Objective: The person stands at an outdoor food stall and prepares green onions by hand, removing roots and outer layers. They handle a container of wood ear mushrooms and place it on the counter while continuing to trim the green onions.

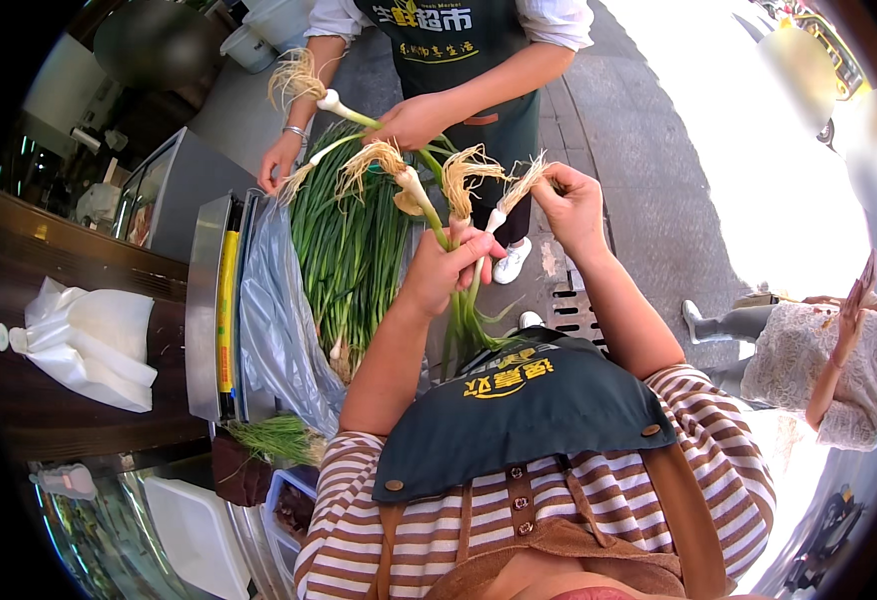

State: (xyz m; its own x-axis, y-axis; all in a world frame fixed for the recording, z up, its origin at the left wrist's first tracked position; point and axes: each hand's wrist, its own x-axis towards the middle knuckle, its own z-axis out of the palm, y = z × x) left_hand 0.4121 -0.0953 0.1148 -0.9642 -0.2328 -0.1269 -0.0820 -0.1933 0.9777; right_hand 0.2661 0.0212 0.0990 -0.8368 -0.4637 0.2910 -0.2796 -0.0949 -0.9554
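Several green garlic stalks (425, 201) with white bulbs and tan roots are gripped in my left hand (438, 271), roots pointing up and green leaves hanging below. My right hand (572, 208) pinches the root tuft (522, 184) of one of these stalks, whose white bulb (495, 220) lies between my two hands. Across from me, a co-worker's hand (408, 124) holds more rooted stalks (341, 106). That person's other hand (279, 161) is by the rim of a plastic bag. Left of my forearm lies a large heap of long green stalks (356, 247).
A grey plastic bag (273, 300) lines the side of the heap. Beyond it stand a metal-edged stand (204, 315) and a hanging white bag (97, 341). Near my left elbow are thin greens (277, 437) and a blue-rimmed tub (288, 480). A person in a lace top (791, 367) is at right.
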